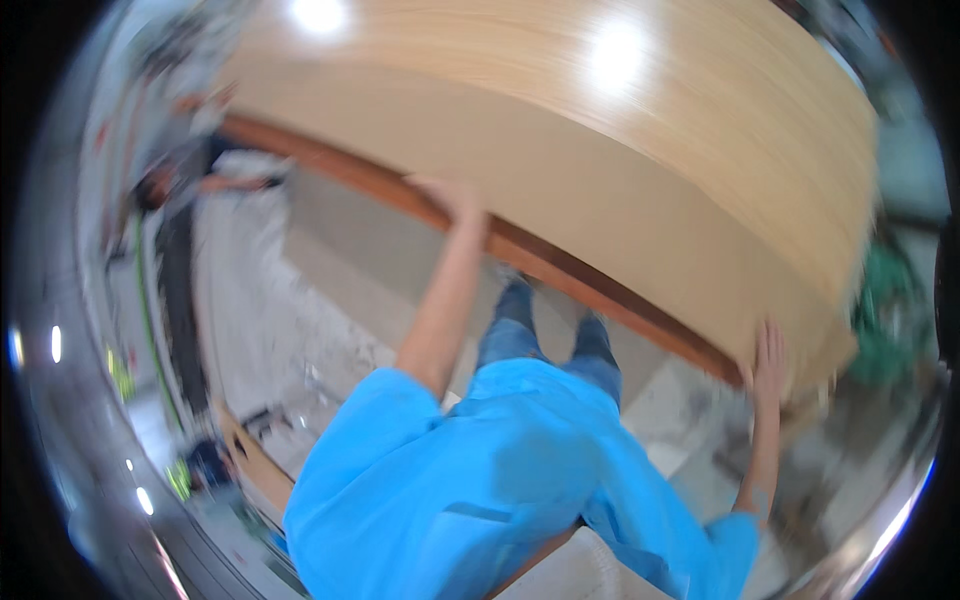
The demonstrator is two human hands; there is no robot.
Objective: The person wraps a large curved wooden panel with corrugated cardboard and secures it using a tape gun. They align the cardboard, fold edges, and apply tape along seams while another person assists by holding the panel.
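Observation:
A large stack with a glossy, light wood-grain sheet (700, 110) on top spreads out in front of me. A plain tan sheet or board (560, 165) shows as a band along its near side. My left hand (455, 198) rests at the near edge of the tan sheet, its blurred fingers stretched leftward along it. Near the right corner my right hand (767, 362) lies on the tan sheet with fingers extended forward. A reddish-brown beam (600, 305) runs below the near edge, between both hands. Whether the fingertips reach under the sheet cannot be made out.
Another person (175, 185) is at the far left end of the stack, an arm reaching out. A second person (205, 465) is lower left, beside a tan panel (255, 465). Green material (890, 305) lies right of the stack. Pale boards or sheeting (260, 270) cover the floor to my left.

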